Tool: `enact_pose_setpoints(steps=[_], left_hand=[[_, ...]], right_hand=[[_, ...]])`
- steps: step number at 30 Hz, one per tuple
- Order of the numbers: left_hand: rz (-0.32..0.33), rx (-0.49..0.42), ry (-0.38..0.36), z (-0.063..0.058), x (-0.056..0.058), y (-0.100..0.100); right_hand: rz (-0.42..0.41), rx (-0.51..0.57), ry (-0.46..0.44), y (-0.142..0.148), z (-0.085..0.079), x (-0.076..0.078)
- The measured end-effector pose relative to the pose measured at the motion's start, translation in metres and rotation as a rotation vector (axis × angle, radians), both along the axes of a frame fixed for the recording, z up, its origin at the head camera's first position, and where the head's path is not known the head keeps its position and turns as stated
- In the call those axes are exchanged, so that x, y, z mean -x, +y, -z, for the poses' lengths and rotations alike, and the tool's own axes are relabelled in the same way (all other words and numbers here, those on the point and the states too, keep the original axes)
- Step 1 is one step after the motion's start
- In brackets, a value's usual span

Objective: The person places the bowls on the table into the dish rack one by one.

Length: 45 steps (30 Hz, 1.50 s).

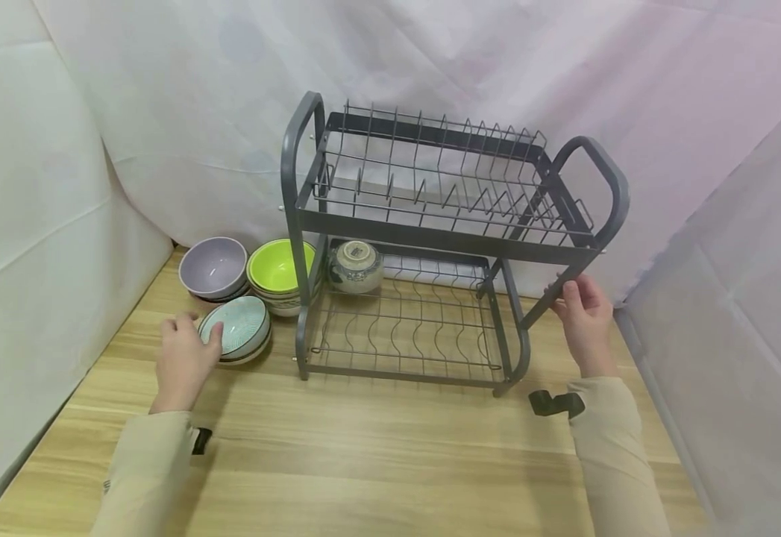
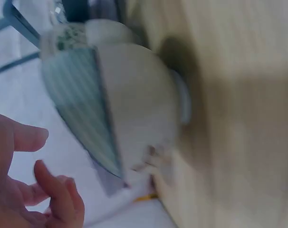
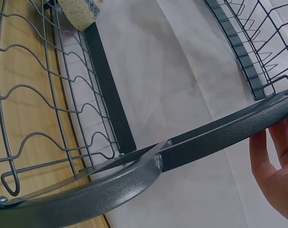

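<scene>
On the left of the head view, my left hand (image 1: 185, 362) is beside a light blue-green bowl (image 1: 239, 326) stacked on another bowl. In the left wrist view a gap shows between its bent, spread fingers (image 2: 56, 187) and the patterned bowl (image 2: 82, 104). My right hand (image 1: 585, 321) holds the right side post of a dark grey two-tier dish rack (image 1: 444, 237), thumb and fingertips at the metal. An upside-down patterned bowl (image 1: 356, 268) rests at the left end of the rack's lower tier. The upper tier holds no dishes.
Behind the blue-green bowl stand a stack topped by a greyish-purple bowl (image 1: 213, 267) and another topped by a lime-green bowl (image 1: 273, 265). The wooden table (image 1: 377, 455) is bordered by white cloth (image 1: 182, 112) at the back and sides.
</scene>
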<state>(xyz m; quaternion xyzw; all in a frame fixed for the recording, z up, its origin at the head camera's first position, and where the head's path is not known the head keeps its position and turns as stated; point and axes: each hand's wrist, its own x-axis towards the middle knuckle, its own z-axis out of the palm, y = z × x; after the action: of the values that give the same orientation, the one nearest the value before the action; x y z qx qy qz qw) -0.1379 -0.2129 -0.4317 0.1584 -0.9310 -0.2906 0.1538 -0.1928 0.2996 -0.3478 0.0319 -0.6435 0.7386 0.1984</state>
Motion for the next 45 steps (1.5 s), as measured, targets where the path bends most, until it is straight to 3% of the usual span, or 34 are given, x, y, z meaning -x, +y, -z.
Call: enact_pose_setpoints(steps=[4, 8, 14, 18, 23, 32, 38, 45], left_hand=[[-0.027, 0.009, -0.11, 0.008, 0.0, -0.011], [-0.006, 0.015, -0.192, 0.014, 0.001, -0.018], [0.067, 0.058, -0.224, 0.019, 0.004, -0.025], [0.14, 0.039, -0.259, 0.019, 0.007, -0.029], [0.163, 0.013, -0.301, 0.017, 0.012, -0.03], [0.209, 0.08, -0.322, 0.01, 0.016, -0.028], [0.231, 0.136, -0.291, 0.006, 0.018, -0.026], [0.213, 0.14, -0.267, 0.003, 0.023, -0.025]], right_hand=[[-0.005, -0.013, 0.0, 0.001, 0.0, 0.0], [-0.02, -0.014, 0.0, 0.001, -0.001, -0.001], [-0.038, -0.01, 0.025, 0.001, 0.0, -0.001], [-0.022, 0.002, 0.036, 0.001, 0.0, -0.002], [-0.011, -0.011, 0.021, 0.001, 0.0, -0.001], [0.007, -0.033, 0.005, 0.0, 0.001, 0.0], [-0.006, -0.025, 0.015, 0.0, 0.001, 0.0], [-0.009, -0.023, 0.02, 0.0, 0.002, 0.001]])
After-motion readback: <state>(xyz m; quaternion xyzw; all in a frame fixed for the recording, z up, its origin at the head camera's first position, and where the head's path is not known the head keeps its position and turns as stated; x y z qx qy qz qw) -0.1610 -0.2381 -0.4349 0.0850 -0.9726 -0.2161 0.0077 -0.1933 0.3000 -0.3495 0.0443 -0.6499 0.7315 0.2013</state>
